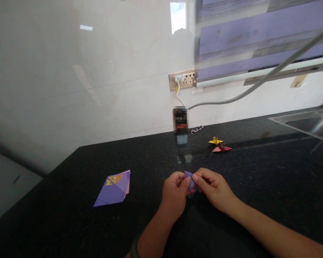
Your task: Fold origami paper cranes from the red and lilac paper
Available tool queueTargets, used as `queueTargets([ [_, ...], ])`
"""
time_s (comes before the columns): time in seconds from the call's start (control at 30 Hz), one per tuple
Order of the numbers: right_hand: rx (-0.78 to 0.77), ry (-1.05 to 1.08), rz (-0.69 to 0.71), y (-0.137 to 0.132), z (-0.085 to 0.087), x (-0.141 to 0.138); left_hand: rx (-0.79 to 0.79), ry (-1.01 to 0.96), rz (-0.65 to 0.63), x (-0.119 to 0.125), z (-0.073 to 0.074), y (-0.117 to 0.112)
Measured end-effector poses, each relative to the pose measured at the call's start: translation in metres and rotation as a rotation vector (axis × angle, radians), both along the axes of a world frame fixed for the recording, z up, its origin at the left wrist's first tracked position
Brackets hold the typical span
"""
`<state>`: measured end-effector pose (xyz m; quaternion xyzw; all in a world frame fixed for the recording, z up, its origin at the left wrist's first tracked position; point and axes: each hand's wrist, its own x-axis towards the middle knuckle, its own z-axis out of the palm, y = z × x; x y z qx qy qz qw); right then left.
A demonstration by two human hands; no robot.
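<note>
A small folded piece of purple paper (189, 175) is pinched between both of my hands, just above the dark countertop. My left hand (176, 193) grips its left side, the thumb pressed on its face. On the other side my right hand (214, 184) holds the paper's edge between thumb and fingers. Part of the paper is hidden behind the thumbs. To the left lies a stack of purple and pink paper sheets (113, 190) with a yellow and orange printed mark. A yellow paper crane (215, 141) and a red and pink paper crane (222, 148) sit beyond my right hand.
Against the tiled wall stands a dark, blurred-out device (181, 120), its white cable running to a wall socket (182, 79). A black-and-white beaded strand (197, 129) lies beside it. A grey hose (247, 95) crosses the upper right. The metal sink (298, 115) is at far right.
</note>
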<state>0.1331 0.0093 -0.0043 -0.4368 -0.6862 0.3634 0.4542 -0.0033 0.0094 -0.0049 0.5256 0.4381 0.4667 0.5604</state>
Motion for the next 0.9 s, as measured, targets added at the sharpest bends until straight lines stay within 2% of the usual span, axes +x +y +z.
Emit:
queueTargets([
  [0.23,-0.042,-0.074,-0.031,0.003,-0.004,0.0,0.143,0.172,-0.036,-0.007,-0.002,0.003],
  [0.47,-0.046,0.025,-0.11,0.004,-0.01,0.002,0.06,0.25,-0.045,-0.002,-0.005,0.003],
  [0.6,-0.066,0.053,-0.06,0.004,-0.01,0.0,0.107,0.321,0.007,-0.005,-0.004,0.003],
  [0.73,-0.113,0.067,0.035,0.003,-0.006,-0.001,0.166,0.349,-0.041,-0.014,0.004,0.004],
  [0.9,-0.115,0.092,0.091,0.001,-0.001,0.002,0.058,0.279,-0.072,-0.016,0.009,0.005],
])
